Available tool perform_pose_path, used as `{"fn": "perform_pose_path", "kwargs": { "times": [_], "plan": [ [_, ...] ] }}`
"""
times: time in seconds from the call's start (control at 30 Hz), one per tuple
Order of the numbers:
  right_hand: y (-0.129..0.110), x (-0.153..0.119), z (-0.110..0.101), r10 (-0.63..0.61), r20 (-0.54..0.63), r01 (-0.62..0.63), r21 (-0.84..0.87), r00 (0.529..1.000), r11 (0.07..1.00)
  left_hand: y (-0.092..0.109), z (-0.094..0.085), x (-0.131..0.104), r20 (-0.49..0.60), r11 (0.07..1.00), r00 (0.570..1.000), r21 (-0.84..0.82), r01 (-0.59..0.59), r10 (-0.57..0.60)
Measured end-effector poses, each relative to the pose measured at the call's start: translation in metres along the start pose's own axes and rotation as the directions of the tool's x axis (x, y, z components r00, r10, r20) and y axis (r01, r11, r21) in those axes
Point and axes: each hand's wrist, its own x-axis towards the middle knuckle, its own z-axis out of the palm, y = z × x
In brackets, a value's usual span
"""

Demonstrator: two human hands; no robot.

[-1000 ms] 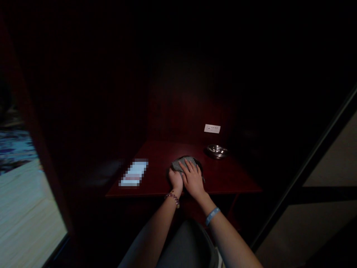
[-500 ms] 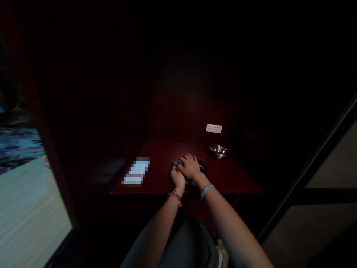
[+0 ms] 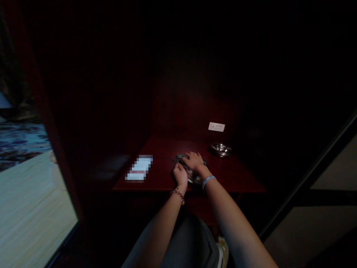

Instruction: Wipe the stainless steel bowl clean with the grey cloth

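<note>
A shiny metal bowl rests near the front of the dark red desk, partly covered by my hands. My left hand is closed at its left rim, with the fingertips largely hidden. Over the bowl lies my right hand, pressing a grey cloth against it. Some of the cloth sticks out to the left of the right hand's fingers.
Farther back on the right of the desk stands another shiny metal bowl or small stack of them. A pixelated white sheet is at the desk's left. A white socket plate is on the back wall.
My right hand has shifted slightly right and back over the bowl with the cloth, uncovering more shiny metal. The left hand stays at the bowl's left side. The view has moved slightly.
</note>
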Motion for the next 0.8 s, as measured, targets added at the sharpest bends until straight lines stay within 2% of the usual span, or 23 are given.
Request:
{"fn": "perform_pose_path", "kwargs": {
  "times": [0.23,0.57,0.8],
  "plan": [
    [0.024,0.007,0.000,0.066,0.012,-0.066,0.043,0.998,0.997,0.002,0.000,0.000,0.001,1.000,1.000,0.003,-0.014,0.014],
    [0.058,-0.007,0.009,0.119,-0.015,-0.118,0.044,0.993,0.992,-0.001,-0.002,-0.001,0.019,0.995,0.999,0.091,-0.037,0.036],
    [0.072,-0.017,0.013,0.188,-0.019,-0.181,0.188,0.982,0.965,0.002,-0.002,-0.001,0.016,0.997,1.000,0.079,-0.020,0.018]
  ]
}}
